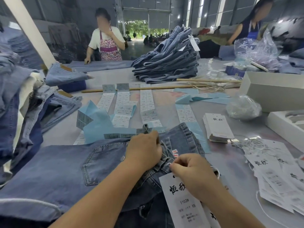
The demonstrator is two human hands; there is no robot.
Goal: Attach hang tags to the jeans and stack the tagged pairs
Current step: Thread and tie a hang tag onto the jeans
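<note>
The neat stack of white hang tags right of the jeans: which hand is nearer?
Right. The right hand sits below-left of the tag stack; the left hand is farther left.

Both bare forearms reach forward from the bottom edge, angled toward each other. The left hand (144, 149) lies knuckles up, fingers curled down and bunched at the far side, its grip closed. The right hand (189, 171) sits just beside it and nearer, fingers curled tight, thumb and forefinger pinched together at the tips.
</note>
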